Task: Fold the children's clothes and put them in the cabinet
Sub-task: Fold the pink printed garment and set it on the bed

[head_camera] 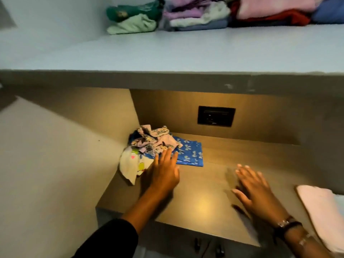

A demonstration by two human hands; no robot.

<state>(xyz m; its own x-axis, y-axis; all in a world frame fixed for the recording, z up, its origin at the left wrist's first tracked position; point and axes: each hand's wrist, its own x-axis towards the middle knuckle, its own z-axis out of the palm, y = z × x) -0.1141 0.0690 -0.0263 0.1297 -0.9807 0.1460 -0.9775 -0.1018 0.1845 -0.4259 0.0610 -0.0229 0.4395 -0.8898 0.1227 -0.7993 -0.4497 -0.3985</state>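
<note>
Crumpled clothes (pixel 149 143) and a folded blue cloth (pixel 192 152) lie in the counter's (pixel 202 203) back left corner. The left hand (pixel 163 174), fingers spread, reaches their front edge. The right hand (pixel 257 191), also spread, is over mid-counter. A pink cloth (pixel 320 211) lies at the right edge.

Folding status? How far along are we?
Done: folded stacks sit on the upper shelf, and a blue patterned piece lies flat on the lower surface. In hand: nothing gripped; the left hand reaches, fingers straight, to the crumpled pile, the right hand is open above the surface. Left: that pile is unfolded and not yet shelved.
</note>
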